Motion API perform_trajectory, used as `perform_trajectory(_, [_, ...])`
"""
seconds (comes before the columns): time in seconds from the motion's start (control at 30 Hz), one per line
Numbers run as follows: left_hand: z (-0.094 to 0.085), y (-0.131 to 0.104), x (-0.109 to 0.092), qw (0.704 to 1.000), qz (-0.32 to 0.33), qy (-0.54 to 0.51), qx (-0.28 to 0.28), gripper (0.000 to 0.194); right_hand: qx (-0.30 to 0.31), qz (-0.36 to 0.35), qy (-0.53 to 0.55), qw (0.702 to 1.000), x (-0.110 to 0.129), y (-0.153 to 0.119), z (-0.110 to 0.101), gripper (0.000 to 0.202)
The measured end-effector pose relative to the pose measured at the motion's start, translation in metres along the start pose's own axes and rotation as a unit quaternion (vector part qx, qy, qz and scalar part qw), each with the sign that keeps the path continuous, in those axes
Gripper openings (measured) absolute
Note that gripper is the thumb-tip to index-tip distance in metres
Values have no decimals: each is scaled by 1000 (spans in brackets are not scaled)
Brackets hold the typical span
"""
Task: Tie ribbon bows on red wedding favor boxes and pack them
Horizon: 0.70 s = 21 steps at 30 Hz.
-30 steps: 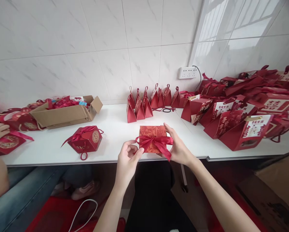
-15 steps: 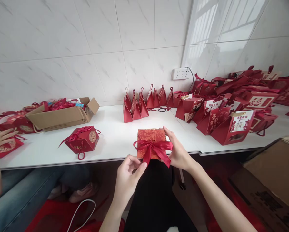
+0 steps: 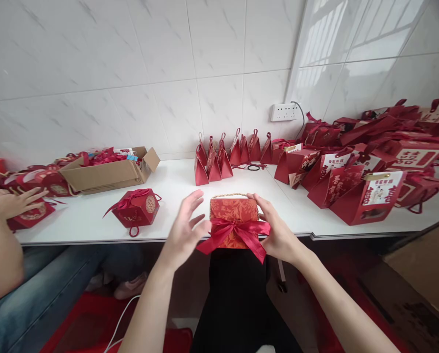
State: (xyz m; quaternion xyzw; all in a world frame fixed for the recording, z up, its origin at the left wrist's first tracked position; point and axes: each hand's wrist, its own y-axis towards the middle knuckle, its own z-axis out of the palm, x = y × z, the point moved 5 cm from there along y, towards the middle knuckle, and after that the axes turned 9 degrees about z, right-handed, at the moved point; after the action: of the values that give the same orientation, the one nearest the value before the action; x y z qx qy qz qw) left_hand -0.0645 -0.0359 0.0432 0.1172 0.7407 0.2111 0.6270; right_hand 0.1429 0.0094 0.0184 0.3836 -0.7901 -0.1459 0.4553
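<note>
A small orange-red patterned box (image 3: 234,210) with a gold cord on top and a red ribbon bow (image 3: 236,229) on its front is at the table's front edge. My right hand (image 3: 276,230) grips its right side, fingers at the top right corner. Beside the left side of the box, my left hand (image 3: 186,229) is open with its fingers spread and curved; it holds nothing. A dark red hexagonal box (image 3: 140,211) with a ribbon and a round gold emblem rests on the white table (image 3: 179,181) to the left.
A cardboard box (image 3: 102,177) of red ribbons stands at the back left. Another person's hand (image 3: 17,203) touches a red box at far left. Red triangular boxes (image 3: 214,164) line the wall. Many red gift boxes (image 3: 374,196) pile up at right, above a large carton (image 3: 425,264).
My left hand has let go of the ribbon, moved up and left, and spread its fingers. The bow's tails now spread wider. The view has shifted a little left.
</note>
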Motion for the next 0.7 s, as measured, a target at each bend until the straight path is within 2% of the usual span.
perform_trajectory(0.1, [30, 2, 4, 997, -30, -27, 65, 86, 0, -5, 8, 1000, 4, -2, 1, 95])
perform_trajectory(0.2, [42, -4, 8, 993, -57, -63, 83, 90, -10, -14, 25, 1000, 6, -4, -2, 92])
perform_trajectory(0.43, [47, -15, 9, 989, -47, -132, 41, 96, -1, -8, 45, 999, 7, -3, 0, 92])
perform_trajectory(0.7, [50, -19, 11, 987, -57, -147, 39, 97, 11, 10, 66, 998, 2, -5, 4, 94])
